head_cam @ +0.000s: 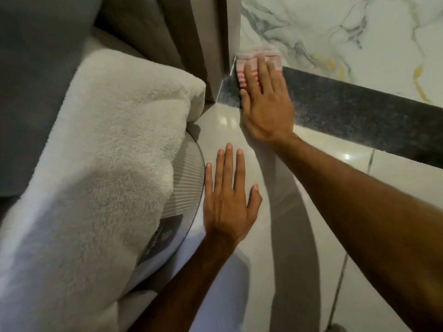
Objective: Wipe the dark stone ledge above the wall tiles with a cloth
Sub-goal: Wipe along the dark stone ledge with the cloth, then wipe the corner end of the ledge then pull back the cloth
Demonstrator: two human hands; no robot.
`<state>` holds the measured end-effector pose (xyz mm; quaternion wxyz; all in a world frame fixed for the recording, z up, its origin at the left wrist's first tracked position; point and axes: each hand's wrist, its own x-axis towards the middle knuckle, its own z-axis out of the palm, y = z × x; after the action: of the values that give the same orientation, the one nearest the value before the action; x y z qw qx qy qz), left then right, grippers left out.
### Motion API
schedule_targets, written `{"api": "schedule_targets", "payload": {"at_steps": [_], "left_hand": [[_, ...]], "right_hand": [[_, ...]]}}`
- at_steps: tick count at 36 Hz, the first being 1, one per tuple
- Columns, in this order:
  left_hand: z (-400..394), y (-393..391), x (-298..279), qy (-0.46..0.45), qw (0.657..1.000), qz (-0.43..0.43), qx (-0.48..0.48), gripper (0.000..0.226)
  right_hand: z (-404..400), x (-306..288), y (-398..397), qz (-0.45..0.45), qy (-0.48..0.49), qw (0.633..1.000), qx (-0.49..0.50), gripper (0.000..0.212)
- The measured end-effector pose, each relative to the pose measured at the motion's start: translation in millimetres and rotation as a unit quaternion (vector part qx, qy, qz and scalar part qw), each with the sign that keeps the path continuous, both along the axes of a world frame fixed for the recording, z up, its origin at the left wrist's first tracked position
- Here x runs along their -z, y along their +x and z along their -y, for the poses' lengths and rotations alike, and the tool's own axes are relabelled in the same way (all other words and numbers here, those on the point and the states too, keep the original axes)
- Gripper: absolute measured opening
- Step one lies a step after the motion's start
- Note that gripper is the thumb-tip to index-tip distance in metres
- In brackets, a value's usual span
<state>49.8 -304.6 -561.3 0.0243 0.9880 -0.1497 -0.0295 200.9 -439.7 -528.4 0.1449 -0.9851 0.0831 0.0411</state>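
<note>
While the right hand [265,101] lies flat with fingers nearly together, it presses a pink-and-white striped cloth [249,65] onto the dark stone ledge [347,111], at the ledge's far end toward 12 o'clock, where it meets the marbled wall [335,32]. Only the cloth's edge shows past the fingertips. At 6 o'clock the left hand [227,197] rests open, fingers slightly spread, palm flat against the pale wall tiles [287,212], holding nothing.
</note>
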Motion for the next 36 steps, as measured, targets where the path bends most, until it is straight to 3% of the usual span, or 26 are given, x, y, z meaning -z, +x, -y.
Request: {"api": "schedule_targets", "payload": {"at_steps": [8,14,17,20,22,25,29,33,36], "left_hand": [[0,-1,-6,0.012,1.0,-0.004,0.003,0.08],[3,2,-6,0.034,0.999,-0.003,0.001,0.082],[2,0,-17,0.038,0.999,-0.022,0.014,0.079],[-5,-16,-45,0.025,1.0,0.005,0.004,0.066],[-8,-32,-75,0.056,0.998,0.031,0.017,0.061],[-19,-58,-122,0.049,0.998,-0.035,0.03,0.059],[-29,-95,-220,0.034,0.99,-0.116,0.071,0.063],[-44,-122,-321,0.015,0.99,-0.111,0.085,0.059],[-58,-134,-402,0.0,0.99,-0.103,0.094,0.068]], "right_hand": [[20,-4,-91,0.007,-0.013,0.986,-0.165,0.063],[2,-4,-31,0.023,0.005,0.998,0.056,0.061],[-11,-5,-26,0.006,0.024,1.0,-0.001,0.063],[-7,-12,-78,-0.012,0.053,0.997,-0.063,0.067],[-2,-25,-129,-0.033,0.103,0.993,-0.038,0.064],[-7,-50,-206,-0.13,0.204,0.97,0.038,0.063],[-10,-130,-282,-0.269,0.296,0.911,0.1,0.061],[-26,-248,-309,-0.25,0.401,0.856,0.208,0.053],[-43,-350,-307,-0.219,0.476,0.813,0.253,0.052]]}}
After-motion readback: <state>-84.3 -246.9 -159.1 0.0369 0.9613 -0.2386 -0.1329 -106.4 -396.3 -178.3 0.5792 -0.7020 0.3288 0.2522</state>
